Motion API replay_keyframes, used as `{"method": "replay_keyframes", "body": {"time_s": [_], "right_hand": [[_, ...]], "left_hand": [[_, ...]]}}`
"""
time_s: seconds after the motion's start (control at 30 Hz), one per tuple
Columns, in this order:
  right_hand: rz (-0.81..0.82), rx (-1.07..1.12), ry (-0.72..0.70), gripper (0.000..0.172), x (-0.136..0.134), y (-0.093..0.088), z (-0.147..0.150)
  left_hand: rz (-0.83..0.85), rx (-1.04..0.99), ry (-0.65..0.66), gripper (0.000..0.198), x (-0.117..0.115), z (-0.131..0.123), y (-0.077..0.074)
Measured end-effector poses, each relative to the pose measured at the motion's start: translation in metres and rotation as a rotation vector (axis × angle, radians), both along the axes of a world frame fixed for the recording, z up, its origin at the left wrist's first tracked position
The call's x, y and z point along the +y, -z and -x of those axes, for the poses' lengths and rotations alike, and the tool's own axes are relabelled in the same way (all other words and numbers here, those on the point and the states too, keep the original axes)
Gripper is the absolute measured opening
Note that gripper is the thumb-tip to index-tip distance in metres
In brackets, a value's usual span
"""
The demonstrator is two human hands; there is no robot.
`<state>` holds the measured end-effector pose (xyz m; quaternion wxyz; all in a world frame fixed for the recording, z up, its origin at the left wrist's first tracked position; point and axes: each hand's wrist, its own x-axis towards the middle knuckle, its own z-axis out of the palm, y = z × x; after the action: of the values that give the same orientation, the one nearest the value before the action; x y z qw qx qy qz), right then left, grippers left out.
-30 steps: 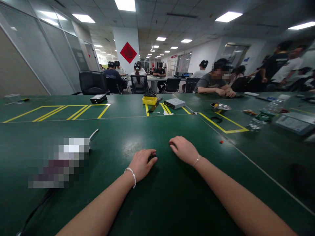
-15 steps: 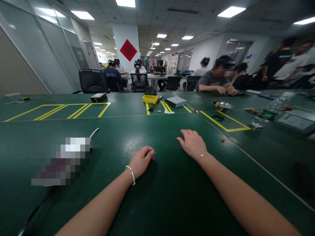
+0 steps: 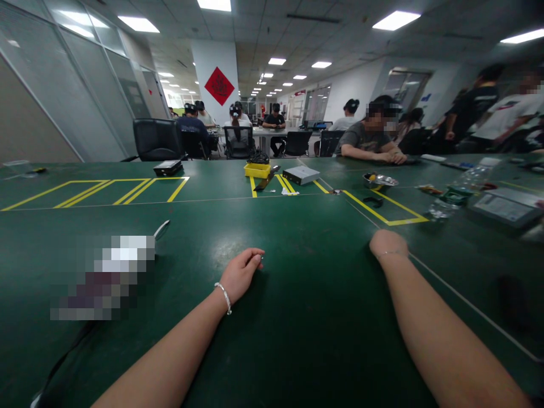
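My left hand (image 3: 243,273) is closed near the middle of the green table (image 3: 297,340), thumb and fingers pressed round something tiny and shiny that I cannot make out. My right hand (image 3: 389,242) is farther right, over the thin pale line on the table. Its fingers are hidden behind the back of the hand, and the small red piece seen there earlier does not show now. To the left of my left hand lies a blurred-out white and dark object (image 3: 114,272) with a black strap.
Across the table are a black box (image 3: 168,168), a yellow tray (image 3: 257,170), a grey metal box (image 3: 301,175), a metal bowl (image 3: 380,180), a plastic bottle (image 3: 463,187) and a larger grey box (image 3: 508,205). A person (image 3: 369,136) sits at the far right edge.
My right hand has moved right, from the middle of the table to where the red piece was, and its fingers have gone out of sight. My left hand has barely shifted.
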<state>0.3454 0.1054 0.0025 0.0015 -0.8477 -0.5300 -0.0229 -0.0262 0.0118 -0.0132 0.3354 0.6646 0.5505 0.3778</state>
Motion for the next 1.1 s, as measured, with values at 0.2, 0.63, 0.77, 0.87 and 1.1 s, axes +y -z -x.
{"method": "replay_keyframes", "body": {"time_s": [0.2,0.63,0.77,0.87,1.1], "right_hand": [[-0.200,0.295,-0.297,0.024,0.002,-0.002,0.045],[0.277,2.012,-0.340,0.009,-0.066,-0.003,0.199],[0.323,2.111,-0.387,0.008,-0.062,0.008,0.195],[0.326,2.151,-0.419,0.010,-0.060,0.012,0.192],[0.289,2.136,-0.416,0.015,-0.062,0.013,0.193]], "left_hand": [[0.030,-0.062,-0.015,0.027,0.000,-0.001,0.000],[-0.024,-0.074,0.045,0.016,0.004,0.000,0.009],[0.038,-0.179,0.103,0.015,0.001,-0.002,0.006],[0.068,-0.256,0.129,0.014,0.001,-0.003,0.007],[0.077,-0.290,0.172,0.015,0.000,-0.003,0.007]]}}
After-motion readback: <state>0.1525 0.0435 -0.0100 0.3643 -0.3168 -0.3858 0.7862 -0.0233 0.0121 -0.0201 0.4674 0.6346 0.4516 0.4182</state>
